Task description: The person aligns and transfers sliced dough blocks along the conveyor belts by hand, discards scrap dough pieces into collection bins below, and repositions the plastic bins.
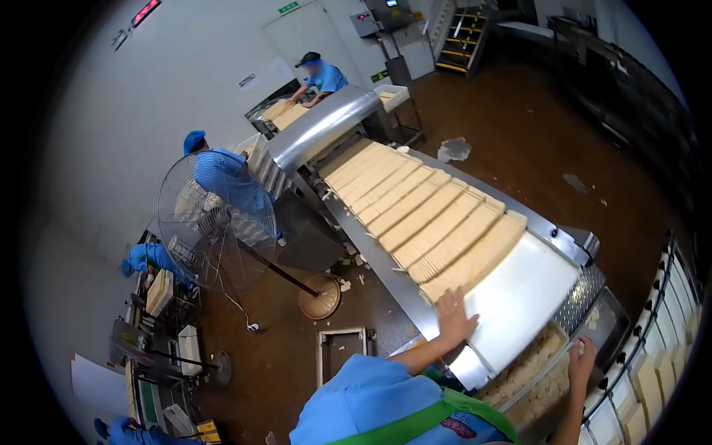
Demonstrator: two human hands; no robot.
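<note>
Across the frame's centre, pale slabs point(437, 215), floppy-looking and finely ridged, overlap down a smooth white belt point(523, 289). The left hand point(455, 319) spreads at their lowest edge; the right point(582, 357) curls by a scrap-filled bin point(535, 377), pinching what, I can't tell.

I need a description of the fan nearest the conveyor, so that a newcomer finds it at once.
Start from the long conveyor carrying pale sheets. The fan stands on the floor to its left, its wire cage overlapping a worker in blue. Unlike the darker fan farther left, it has a tan round base.
</note>
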